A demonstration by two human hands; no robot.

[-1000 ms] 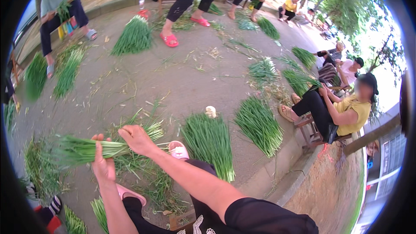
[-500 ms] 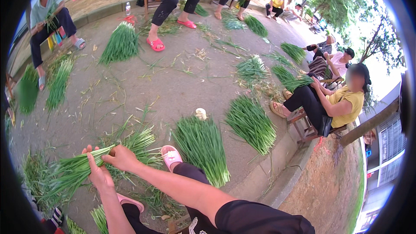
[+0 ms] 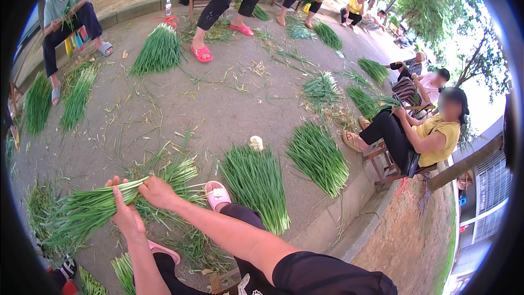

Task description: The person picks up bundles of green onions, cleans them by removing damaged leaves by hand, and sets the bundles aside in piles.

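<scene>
Apparently both hands, left hand (image 3: 124,213) and right hand (image 3: 155,192), grip chive bundle (image 3: 87,210).

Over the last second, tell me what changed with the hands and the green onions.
The bundle of green onions tipped: it lay level across both hands, now its leafy end droops to the lower left. The left hand and right hand kept their grip near the root end. The pile of green onions on the pavement and the pink slipper stayed put.

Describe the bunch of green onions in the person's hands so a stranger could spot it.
On the paved ground, fanned piles of green onions lie by seated workers. The bunch sits at the lower left, gripped by the left hand and right hand. It alone is lifted, not lying flat.
</scene>
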